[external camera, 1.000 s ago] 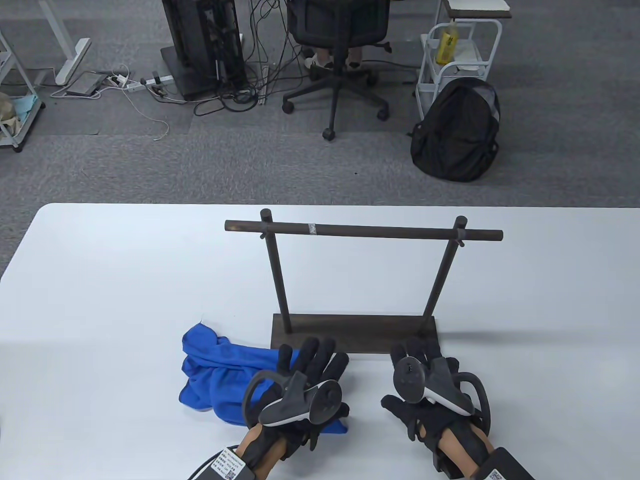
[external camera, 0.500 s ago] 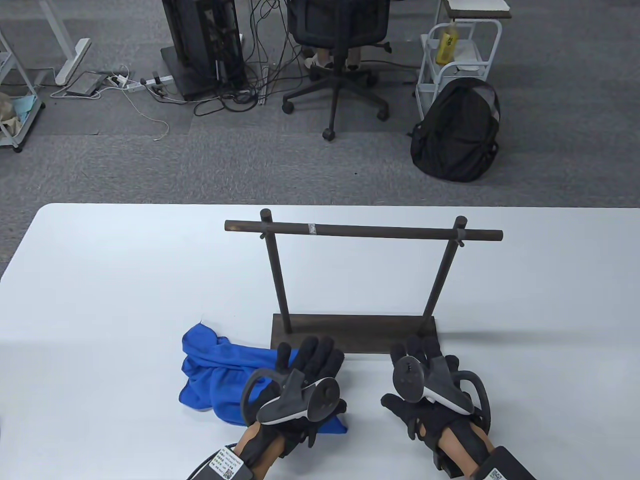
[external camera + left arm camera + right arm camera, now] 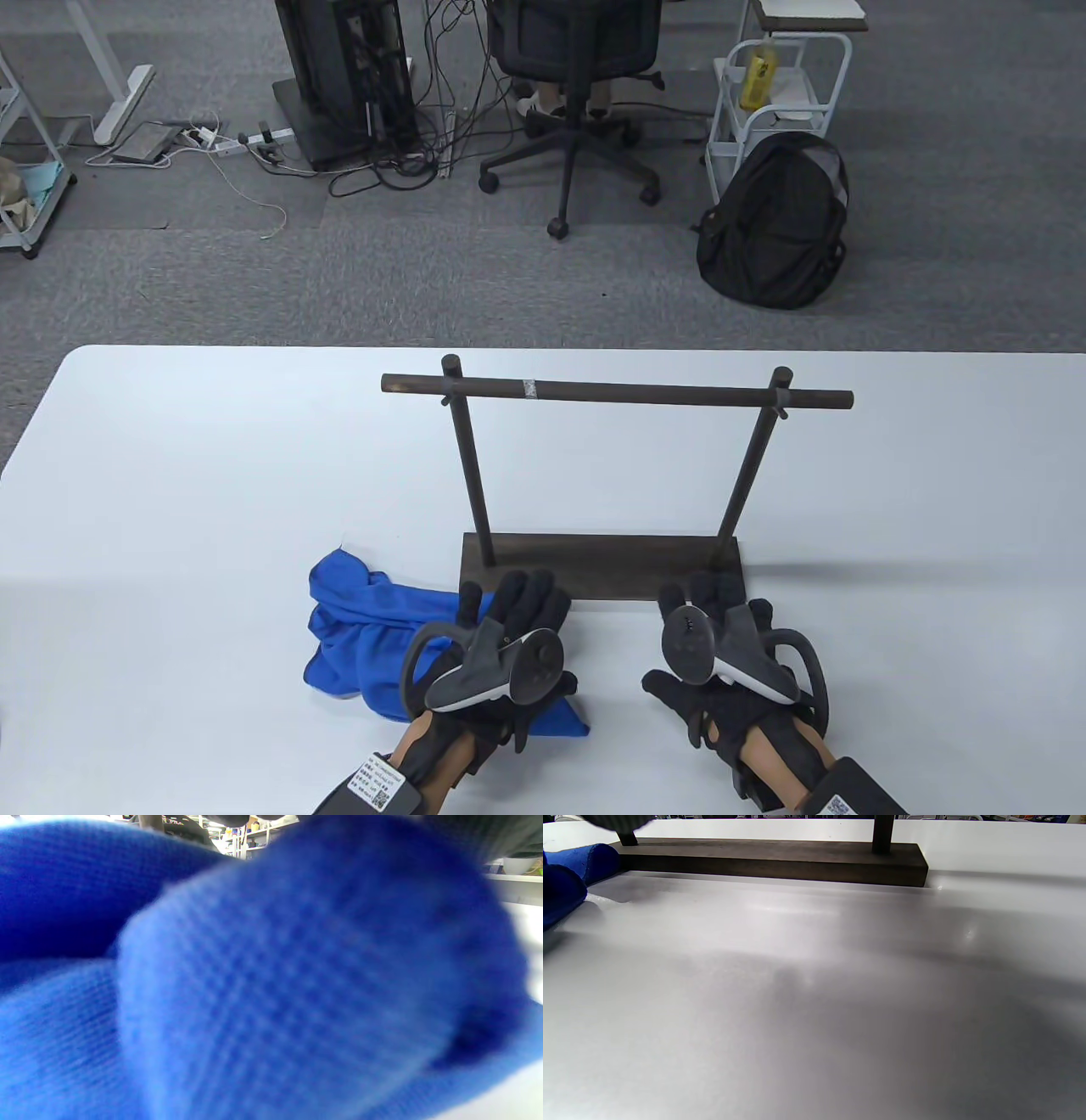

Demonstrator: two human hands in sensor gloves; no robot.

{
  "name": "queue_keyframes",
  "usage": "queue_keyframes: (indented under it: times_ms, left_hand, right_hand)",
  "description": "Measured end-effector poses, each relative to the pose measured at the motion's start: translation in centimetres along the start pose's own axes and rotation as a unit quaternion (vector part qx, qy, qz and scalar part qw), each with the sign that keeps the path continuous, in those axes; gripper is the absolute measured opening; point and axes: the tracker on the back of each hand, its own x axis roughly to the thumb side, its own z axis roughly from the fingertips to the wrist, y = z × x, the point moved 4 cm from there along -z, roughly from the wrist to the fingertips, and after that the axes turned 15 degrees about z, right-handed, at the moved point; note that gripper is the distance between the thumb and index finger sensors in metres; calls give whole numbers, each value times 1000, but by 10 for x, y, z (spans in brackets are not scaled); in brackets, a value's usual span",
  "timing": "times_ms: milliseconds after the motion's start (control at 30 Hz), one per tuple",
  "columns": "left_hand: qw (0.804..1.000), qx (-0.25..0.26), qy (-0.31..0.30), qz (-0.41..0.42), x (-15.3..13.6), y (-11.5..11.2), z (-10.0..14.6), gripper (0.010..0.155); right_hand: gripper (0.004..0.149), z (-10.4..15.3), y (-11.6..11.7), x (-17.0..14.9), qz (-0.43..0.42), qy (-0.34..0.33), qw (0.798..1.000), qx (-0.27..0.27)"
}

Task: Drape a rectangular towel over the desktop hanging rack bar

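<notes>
- Comparing with half a second back, your left hand (image 3: 501,645) has slid slightly left and toward you over the blue towel (image 3: 373,632); your right hand (image 3: 721,654), the towel and the rack (image 3: 602,475) sit as before.
- Your left fingers lie spread and fairly flat on the towel's right part; you press on it, and whether any cloth is pinched underneath cannot be told.
- Your right fingers rest spread, palm down, on the white table (image 3: 212,475), holding nothing, just in front of the rack's base.
- The towel is a soft, crumpled heap lying on the table left of the rack's base; the bar (image 3: 645,393) is a bare dark wooden dowel on two posts.
- Your left wrist view alone shows the towel's (image 3: 271,993) fine waffle weave, blurred and filling the picture.
- Your right wrist view shows the base (image 3: 780,857) as a thick dark plank on a glossy tabletop, with a towel fold (image 3: 589,861) touching its left end.
</notes>
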Motion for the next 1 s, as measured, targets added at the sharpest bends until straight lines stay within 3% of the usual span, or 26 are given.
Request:
queue_keyframes:
  times_ms: [233,333,433,500,800,1000]
  left_hand:
    - [1000,5,17,14,-14,2,0,84]
    - [999,28,34,30,-30,17,6,83]
    - [996,38,60,46,-54,31,14,81]
    - [996,30,86,0,-73,40,19,82]
    - [973,51,223,-10,-183,91,41,70]
    - [959,32,279,-42,-217,98,40,66]
  right_hand:
    - [93,0,0,-2,-1,3,1000,3]
    - [93,2,-2,-6,-6,9,1000,-2]
    - [93,3,-2,-7,-6,10,1000,1]
    - [93,3,-2,-8,-6,11,1000,1]
    - [93,4,-2,-11,-8,17,1000,1]
    - [93,0,2,-11,-6,18,1000,14]
